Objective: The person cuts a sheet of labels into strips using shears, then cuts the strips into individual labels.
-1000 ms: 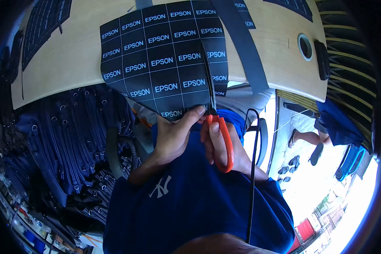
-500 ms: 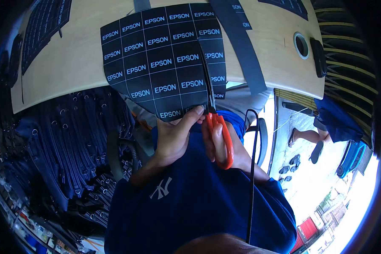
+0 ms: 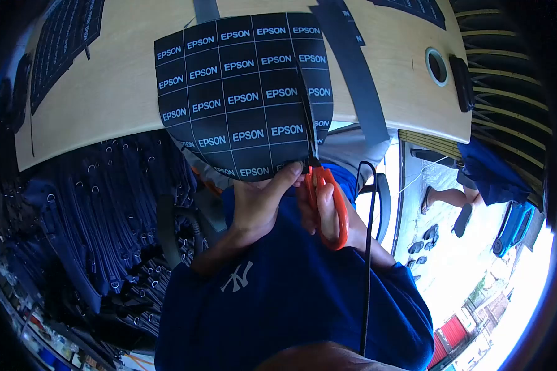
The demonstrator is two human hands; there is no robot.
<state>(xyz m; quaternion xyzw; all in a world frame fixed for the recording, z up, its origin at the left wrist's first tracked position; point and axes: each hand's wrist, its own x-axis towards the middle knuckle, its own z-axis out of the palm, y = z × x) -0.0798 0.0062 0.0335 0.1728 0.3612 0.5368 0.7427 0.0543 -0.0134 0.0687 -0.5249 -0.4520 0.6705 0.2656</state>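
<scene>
A black sheet printed with a grid of white EPSON labels (image 3: 242, 98) spans from the table edge toward my body. My left hand (image 3: 263, 201) pinches its near edge, thumb on top, close to a cut line. My right hand (image 3: 325, 207) is wrapped around the orange handles of a pair of scissors (image 3: 339, 226). The scissor blades point away from me along the cut between two columns of labels. A narrower strip of labels lies right of the blades.
Plain dark strips (image 3: 356, 80) lie on the wooden table (image 3: 402, 68) right of the sheet. A round grommet hole (image 3: 437, 67) sits near the table's right side. Dark straps with metal rings (image 3: 105, 210) hang at left. A person's leg (image 3: 449, 196) shows at right.
The sheet has shifted slightly right and toward me, together with both hands and the scissors. The left hand keeps its pinch and the right hand keeps hold of the scissors.
</scene>
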